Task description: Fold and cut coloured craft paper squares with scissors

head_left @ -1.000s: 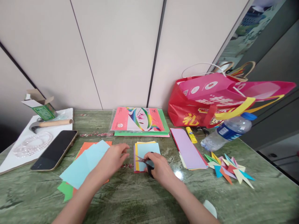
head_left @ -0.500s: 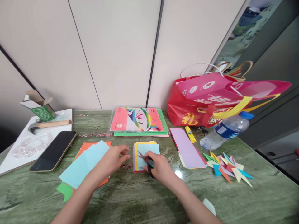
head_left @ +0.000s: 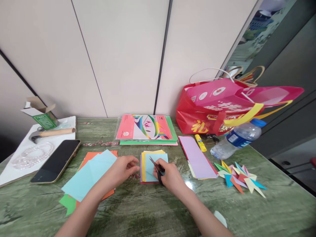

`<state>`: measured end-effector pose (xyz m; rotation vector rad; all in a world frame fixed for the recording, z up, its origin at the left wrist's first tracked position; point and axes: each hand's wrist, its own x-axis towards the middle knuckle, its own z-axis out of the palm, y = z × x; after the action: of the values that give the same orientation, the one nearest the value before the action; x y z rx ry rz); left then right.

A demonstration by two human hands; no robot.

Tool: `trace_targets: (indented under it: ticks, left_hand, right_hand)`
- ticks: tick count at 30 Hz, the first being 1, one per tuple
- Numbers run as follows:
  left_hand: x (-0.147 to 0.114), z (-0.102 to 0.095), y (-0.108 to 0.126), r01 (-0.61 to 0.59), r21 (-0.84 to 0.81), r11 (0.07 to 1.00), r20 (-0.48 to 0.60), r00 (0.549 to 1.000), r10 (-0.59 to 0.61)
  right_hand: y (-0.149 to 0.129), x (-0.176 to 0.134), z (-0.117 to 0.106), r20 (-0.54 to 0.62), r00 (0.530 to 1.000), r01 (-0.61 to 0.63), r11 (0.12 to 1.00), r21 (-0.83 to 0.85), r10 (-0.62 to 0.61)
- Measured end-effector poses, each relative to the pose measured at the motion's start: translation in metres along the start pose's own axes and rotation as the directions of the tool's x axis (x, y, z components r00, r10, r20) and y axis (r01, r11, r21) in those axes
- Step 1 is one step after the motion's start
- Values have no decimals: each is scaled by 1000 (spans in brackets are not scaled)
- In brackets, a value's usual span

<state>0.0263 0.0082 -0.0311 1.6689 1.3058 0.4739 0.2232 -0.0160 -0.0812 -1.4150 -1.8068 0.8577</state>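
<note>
My right hand (head_left: 168,173) grips a pair of scissors (head_left: 155,165) by its black handles, with the blades pointing up and left and nearly together. Below the blades lies a stack of square coloured papers (head_left: 149,176), light blue on top, with yellow, purple and red edges showing. My left hand (head_left: 126,168) is just left of that stack, fingers loosely curved and apart, with nothing in them. Under the left forearm, light blue sheets (head_left: 86,176) rest on orange (head_left: 113,153) and green paper (head_left: 68,203).
A paper pack (head_left: 145,127) lies at the back. Purple strips (head_left: 197,158), a glue stick (head_left: 200,143), a bottle (head_left: 238,140), folded paper stars (head_left: 240,177) and a red bag (head_left: 187,115) stand to the right. At left are a phone (head_left: 56,161), hammer (head_left: 54,132), beads (head_left: 33,154) and green box (head_left: 44,118).
The scissors' blades have closed together and tilted more upward over the stack. My left hand has moved slightly right and down, towards the stack's edge.
</note>
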Motion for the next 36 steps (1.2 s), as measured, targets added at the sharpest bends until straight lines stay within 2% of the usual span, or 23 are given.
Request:
trace_targets:
  ticks: [5,8,11,13,16,19,21,24,28,30,31,32,33,34,36]
  left_hand:
    - [-2,7,10,117,-308,944,33,993,-112]
    - [-3,8,12,168,-473,865,63,986,-157]
    - [-6,9,12,97,-618,780,104,994,-42]
    - [-8,12,13,19,-641,767,115,991,72]
    - [-10,18,19,-50,-653,756,82,987,137]
    - [-10,22,25,-82,-704,706,11,992,126]
    - [-10,21,28,-55,-704,708,-30,998,48]
    - [-10,16,28,-14,-662,749,-86,995,-57]
    - [-11,10,23,-66,-638,767,-121,993,-15]
    - [-11,5,21,-147,-604,784,-159,985,62]
    - [-11,3,21,-189,-579,793,-186,978,97]
    - [-11,-1,20,-227,-554,801,-216,968,125]
    - [-12,-4,20,-255,-532,807,-246,959,140]
    - [-13,-8,20,-270,-517,812,-272,952,143]
    - [-15,-15,21,-279,-500,820,-304,943,136]
  right_hand:
    - [-5,-2,0,-79,997,21,995,101,-14]
    - [-12,-3,2,-181,983,72,944,323,-13]
    - [-17,-4,2,-240,969,95,807,582,59]
    - [-18,-5,1,-230,967,92,704,705,105]
    - [-20,-6,-3,-195,980,125,613,780,48]
    - [-25,-10,-6,-148,980,197,644,739,-129]
    - [-29,-14,-7,-98,973,220,705,675,-210]
    - [-36,-21,-5,-27,962,237,784,574,-272]
    - [-41,-24,-2,12,955,250,823,509,-297]
    - [-42,-20,-2,-82,972,227,797,560,-219]
    - [-41,-17,-3,-154,979,201,777,596,-136]
    - [-39,-14,-4,-272,962,182,743,645,1]
    - [-36,-11,-5,-369,917,171,686,708,152]
    - [-33,-9,-6,-401,892,173,661,730,209]
    - [-27,-4,-8,-364,896,139,619,773,253]
